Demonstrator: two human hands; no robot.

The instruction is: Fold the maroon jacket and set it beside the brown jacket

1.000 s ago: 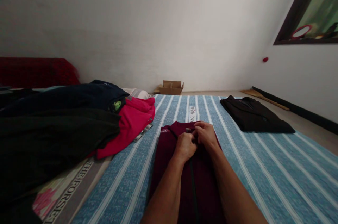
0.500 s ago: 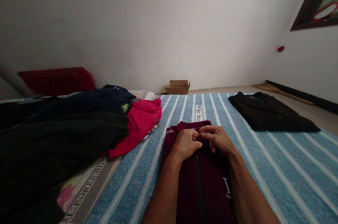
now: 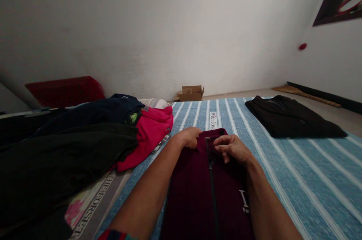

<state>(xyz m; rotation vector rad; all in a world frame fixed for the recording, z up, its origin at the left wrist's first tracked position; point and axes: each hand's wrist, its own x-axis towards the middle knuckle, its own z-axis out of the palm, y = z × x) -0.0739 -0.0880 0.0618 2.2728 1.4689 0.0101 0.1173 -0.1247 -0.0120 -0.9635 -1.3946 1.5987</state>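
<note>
Maroon zip-front garment (image 3: 189, 194), one: laid at near centre on a blue-and-white striped sheet (image 3: 305, 162), collar (image 3: 217, 133) to the far end, dark zip (image 3: 212, 191) running near to far, white lettering (image 3: 243, 200) at right. My left hand (image 3: 190, 137): fingers drawn together, pinching the cloth at the collar's left edge. My right hand (image 3: 233, 147): fingers curled, thumb near the forefinger, over the garment just right of the zip's far end; whether they hold cloth, I cannot tell. Black garment (image 3: 291, 119), one: folded flat, far right, apart from the maroon piece. Left side, heaped: dark green garment (image 3: 76, 168), nearest; navy garment (image 3: 110, 106), farther; pink garment (image 3: 152, 130), at the heap's right edge. Cardboard box (image 3: 192, 94), one: flaps raised, far centre, beyond the sheet.
</note>
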